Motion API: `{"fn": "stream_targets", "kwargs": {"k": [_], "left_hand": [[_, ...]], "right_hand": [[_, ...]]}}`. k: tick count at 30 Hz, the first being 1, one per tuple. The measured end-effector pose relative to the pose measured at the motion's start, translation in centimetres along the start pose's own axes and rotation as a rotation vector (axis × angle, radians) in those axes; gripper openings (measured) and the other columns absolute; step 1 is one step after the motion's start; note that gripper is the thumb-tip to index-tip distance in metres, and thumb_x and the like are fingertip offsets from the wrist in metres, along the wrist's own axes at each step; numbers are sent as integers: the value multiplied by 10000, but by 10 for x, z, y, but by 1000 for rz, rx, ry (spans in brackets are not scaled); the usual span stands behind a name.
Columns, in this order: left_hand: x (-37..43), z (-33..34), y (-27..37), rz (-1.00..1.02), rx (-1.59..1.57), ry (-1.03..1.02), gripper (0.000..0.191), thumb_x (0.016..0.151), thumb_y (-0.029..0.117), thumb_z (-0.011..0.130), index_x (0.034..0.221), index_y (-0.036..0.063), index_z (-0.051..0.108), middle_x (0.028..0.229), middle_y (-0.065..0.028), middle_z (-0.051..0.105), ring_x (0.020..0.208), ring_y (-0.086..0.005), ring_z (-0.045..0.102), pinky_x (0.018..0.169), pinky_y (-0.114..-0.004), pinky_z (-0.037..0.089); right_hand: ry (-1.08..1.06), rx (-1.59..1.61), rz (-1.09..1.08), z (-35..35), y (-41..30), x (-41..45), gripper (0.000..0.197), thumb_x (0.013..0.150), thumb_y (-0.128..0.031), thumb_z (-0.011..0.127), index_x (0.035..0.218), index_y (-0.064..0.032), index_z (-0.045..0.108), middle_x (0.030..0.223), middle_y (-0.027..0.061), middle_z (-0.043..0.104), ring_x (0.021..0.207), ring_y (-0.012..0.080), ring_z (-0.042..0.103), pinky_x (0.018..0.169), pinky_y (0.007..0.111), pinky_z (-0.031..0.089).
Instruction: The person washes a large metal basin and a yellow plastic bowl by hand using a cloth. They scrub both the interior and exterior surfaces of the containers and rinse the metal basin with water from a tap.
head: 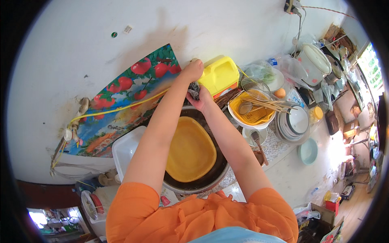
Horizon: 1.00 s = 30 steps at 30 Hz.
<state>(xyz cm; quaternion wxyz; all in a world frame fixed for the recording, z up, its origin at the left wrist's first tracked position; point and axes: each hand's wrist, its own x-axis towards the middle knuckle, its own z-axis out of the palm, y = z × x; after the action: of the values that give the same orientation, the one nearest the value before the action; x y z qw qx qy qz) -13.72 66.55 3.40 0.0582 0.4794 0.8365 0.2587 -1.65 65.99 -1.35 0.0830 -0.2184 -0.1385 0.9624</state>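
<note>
Both my arms stretch out over a large round dark pan (221,170), in which a yellow plastic basin (191,148) sits. My left hand (193,70) is closed at the handle end of a yellow plastic jug (223,76) by the wall; what its fingers grip is hidden. Just below it, my right hand (200,98) holds a dark crumpled bundle (194,90), perhaps a cloth or plastic. A white tub (127,148) stands partly under my left forearm. A yellow hose (121,112) crosses a fruit-printed sheet (133,91) on the wall.
To the right stand a white bowl with a yellow basket (235,117) holding chopsticks (264,103) and strainers, stacked bowls (297,120), a small bowl with a brush (258,139), and a pale green bowl (308,151). A white enamel pot (313,63) stands farther back.
</note>
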Motion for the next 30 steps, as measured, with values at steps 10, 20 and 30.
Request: {"fn": "stream_targets", "kwargs": {"k": [10, 20, 30], "left_hand": [[-275, -40, -4, -505, 51, 152, 460, 854, 311, 496, 1166, -22, 438, 1113, -226, 529, 1031, -359, 507, 876, -405, 404], [-421, 95, -37, -1059, -404, 371, 368, 690, 124, 632, 988, -16, 467, 906, -224, 581, 905, -371, 559, 766, -407, 453], [-385, -2, 38, -345, -187, 547, 196, 652, 19, 556, 836, 35, 488, 775, -161, 567, 700, -363, 552, 590, -414, 447]], "right_hand": [[-10, -234, 204, -33, 24, -95, 293, 908, -350, 416, 994, -113, 564, 894, 46, 630, 791, 180, 593, 618, 311, 503], [189, -46, 445, -117, 135, -186, 388, 928, -333, 339, 1109, -30, 502, 1022, 159, 577, 912, 291, 574, 586, 259, 505], [227, -69, 173, -105, 124, -214, 351, 923, -304, 359, 1077, -30, 514, 1014, 161, 576, 888, 264, 579, 630, 283, 517]]}}
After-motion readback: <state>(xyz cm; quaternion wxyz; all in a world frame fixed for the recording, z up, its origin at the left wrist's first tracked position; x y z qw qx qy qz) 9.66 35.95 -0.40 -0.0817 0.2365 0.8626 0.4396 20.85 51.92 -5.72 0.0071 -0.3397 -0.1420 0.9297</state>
